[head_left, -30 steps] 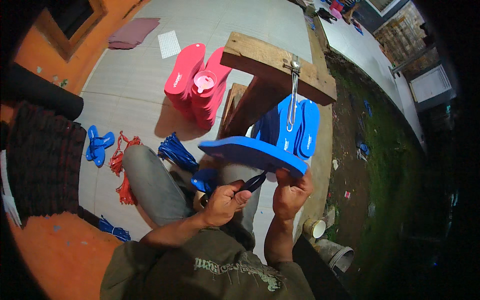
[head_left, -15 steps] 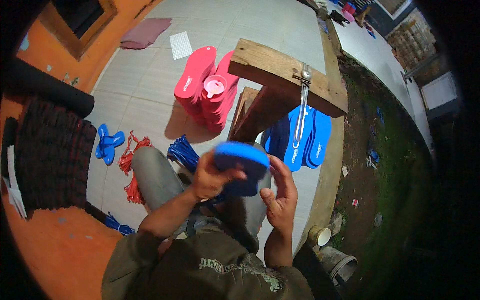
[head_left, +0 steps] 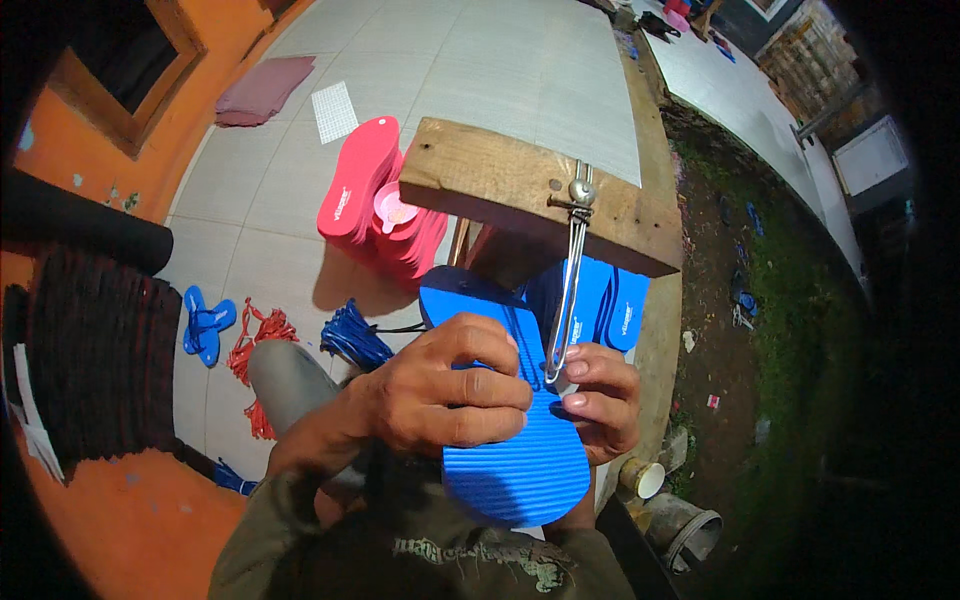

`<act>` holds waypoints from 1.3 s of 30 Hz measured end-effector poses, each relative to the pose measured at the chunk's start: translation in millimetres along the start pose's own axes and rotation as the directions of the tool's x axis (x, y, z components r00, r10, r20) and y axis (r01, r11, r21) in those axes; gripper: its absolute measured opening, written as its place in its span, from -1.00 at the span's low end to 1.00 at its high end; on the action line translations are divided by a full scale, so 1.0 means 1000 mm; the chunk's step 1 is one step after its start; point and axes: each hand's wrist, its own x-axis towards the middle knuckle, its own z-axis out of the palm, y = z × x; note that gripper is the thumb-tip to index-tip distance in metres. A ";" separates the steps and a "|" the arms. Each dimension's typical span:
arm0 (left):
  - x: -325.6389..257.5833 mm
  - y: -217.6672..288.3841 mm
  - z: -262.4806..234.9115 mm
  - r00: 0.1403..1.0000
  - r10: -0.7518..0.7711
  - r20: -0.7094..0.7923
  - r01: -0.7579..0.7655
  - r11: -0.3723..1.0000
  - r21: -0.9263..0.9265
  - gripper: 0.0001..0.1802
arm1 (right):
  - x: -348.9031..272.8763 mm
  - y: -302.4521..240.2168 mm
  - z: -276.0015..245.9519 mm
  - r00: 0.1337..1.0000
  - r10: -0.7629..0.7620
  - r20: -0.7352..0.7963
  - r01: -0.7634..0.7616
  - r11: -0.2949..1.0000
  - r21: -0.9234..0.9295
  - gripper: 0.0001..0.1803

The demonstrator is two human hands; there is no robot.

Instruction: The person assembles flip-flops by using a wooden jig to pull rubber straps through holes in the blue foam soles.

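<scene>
A blue sandal sole (head_left: 525, 480) with a ridged face turned up lies across both hands, above my lap. My left hand (head_left: 455, 385) is closed with curled fingers over its left side. On the opposite edge, my right hand (head_left: 603, 395) grips with fingertips close to the lower end of a long metal wire hook (head_left: 570, 300). That end touches the sole near its middle; whether it passes through is hidden. The hook hangs from a wooden beam (head_left: 510, 170). A small pale piece shows by the right fingertips, too small to name.
Behind the beam stand stacked blue soles (head_left: 628, 310); left of it are stacked pink soles (head_left: 350, 195) with a pink cup (head_left: 393, 212) on top. Bundles of blue straps (head_left: 355, 335) and red straps (head_left: 260, 340), plus blue flip-flops (head_left: 208, 325), lie on the tiles.
The sole has come up to the hook and its ridged face now shows. My right hand has closed beside the hook's end; my left hand has shifted onto the sole's upper face.
</scene>
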 end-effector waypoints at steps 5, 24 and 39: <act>0.005 -0.010 -0.005 0.999 -0.046 0.016 0.046 0.999 -0.008 -0.74 | 0.007 0.009 -0.003 0.998 -0.030 0.062 0.035 0.997 -0.073 -0.70; -0.017 -0.056 0.014 0.666 -0.124 -0.736 0.600 0.675 0.429 -0.37 | 0.005 0.045 0.010 0.873 0.322 -0.365 -0.460 0.792 -0.401 -0.81; -0.118 -0.008 0.061 0.545 -0.808 -0.225 0.836 0.546 0.065 -0.75 | -0.139 0.066 0.028 0.741 0.666 -0.089 -0.656 0.687 -0.312 -0.81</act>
